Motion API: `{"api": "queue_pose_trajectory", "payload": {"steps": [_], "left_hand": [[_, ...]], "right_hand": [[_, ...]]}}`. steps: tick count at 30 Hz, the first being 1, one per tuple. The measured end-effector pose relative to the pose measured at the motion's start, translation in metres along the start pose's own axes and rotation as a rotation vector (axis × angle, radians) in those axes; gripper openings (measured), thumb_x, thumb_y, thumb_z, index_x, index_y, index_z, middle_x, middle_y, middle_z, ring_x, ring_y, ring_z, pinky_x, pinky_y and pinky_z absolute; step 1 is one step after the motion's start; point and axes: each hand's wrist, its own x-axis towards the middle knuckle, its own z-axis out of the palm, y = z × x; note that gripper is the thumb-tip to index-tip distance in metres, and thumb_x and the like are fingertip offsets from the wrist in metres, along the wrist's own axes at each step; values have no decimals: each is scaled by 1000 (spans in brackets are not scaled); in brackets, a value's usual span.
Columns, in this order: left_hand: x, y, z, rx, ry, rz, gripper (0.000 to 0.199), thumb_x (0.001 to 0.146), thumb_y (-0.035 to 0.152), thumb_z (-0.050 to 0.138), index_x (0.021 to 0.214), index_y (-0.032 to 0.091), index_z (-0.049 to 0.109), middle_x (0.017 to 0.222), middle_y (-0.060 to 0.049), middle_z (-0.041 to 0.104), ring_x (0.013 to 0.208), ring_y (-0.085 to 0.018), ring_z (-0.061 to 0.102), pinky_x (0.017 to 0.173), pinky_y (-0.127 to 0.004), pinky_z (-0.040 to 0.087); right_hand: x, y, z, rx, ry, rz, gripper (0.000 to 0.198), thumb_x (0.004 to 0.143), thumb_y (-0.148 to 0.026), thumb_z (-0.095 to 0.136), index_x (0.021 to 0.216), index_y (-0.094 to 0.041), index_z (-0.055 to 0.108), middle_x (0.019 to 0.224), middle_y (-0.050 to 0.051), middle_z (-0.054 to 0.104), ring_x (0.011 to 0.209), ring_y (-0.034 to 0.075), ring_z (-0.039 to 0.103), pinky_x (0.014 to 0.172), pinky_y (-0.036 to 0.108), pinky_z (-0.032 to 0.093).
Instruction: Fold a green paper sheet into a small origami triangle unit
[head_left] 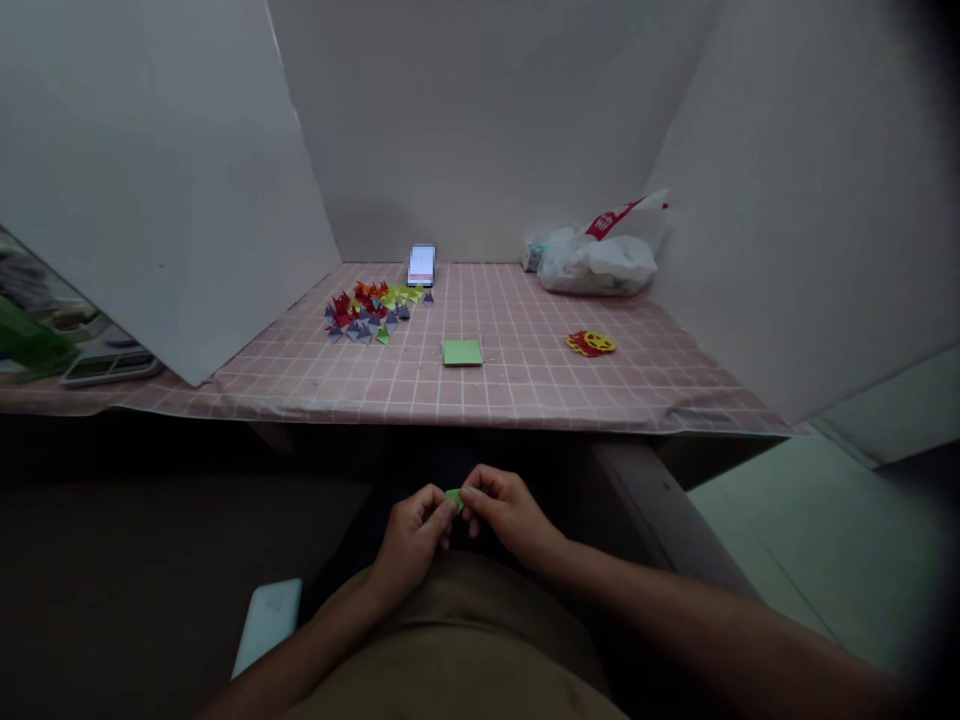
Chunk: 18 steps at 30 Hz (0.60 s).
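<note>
Between my two hands, above my lap and in front of the table's edge, is a small folded piece of green paper [454, 497]. My left hand [415, 530] pinches its left side between thumb and fingers. On the other side, my right hand [504, 505] grips it with thumb and forefinger, and the fingertips cover much of it. A stack of green paper squares [462, 352] lies on the table ahead. Farther left sits a cluster of small folded paper pieces [365, 312] in red, orange, yellow, purple and green.
The table [525, 390] has a pink checked cover and white panels around it. A lit phone [421, 264] stands at the back. Right of centre lie yellow and red cutouts [591, 343], with a white plastic bag [600, 265] behind. A pale flat device [268, 622] rests beside my left forearm.
</note>
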Motion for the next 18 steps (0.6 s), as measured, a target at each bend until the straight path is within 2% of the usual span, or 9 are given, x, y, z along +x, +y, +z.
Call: {"api": "queue_pose_trajectory", "payload": {"steps": [4, 9, 12, 18], "left_hand": [[1, 2, -2, -85, -5, -24, 24, 83, 38, 60, 74, 15, 62, 64, 0, 61, 59, -13, 55, 59, -24, 40], [1, -5, -6, -205, 46, -87, 26, 84, 37, 61, 72, 15, 60, 58, 2, 58, 56, -10, 51, 59, -22, 38], [2, -11, -5, -347, 48, -129, 27, 85, 39, 61, 73, 15, 59, 60, 1, 59, 57, -10, 53, 59, -22, 39], [4, -13, -1, -540, 27, -149, 23, 79, 31, 70, 89, 17, 55, 64, 4, 60, 54, -9, 54, 56, -21, 42]], "right_hand": [[2, -2, -1, -22, -68, 51, 25, 76, -38, 65, 70, -16, 55, 57, -4, 58, 45, 9, 53, 46, 22, 39], [1, -4, -2, 63, -143, 55, 31, 82, -44, 61, 76, -15, 57, 64, -1, 61, 49, 9, 57, 52, 23, 42], [1, -3, -1, 111, -173, 42, 29, 79, -42, 66, 78, -15, 57, 67, -2, 62, 52, 9, 57, 54, 24, 44], [1, -4, 1, 133, -238, 60, 27, 78, -39, 67, 77, -14, 57, 68, 1, 64, 54, 9, 57, 56, 24, 44]]}}
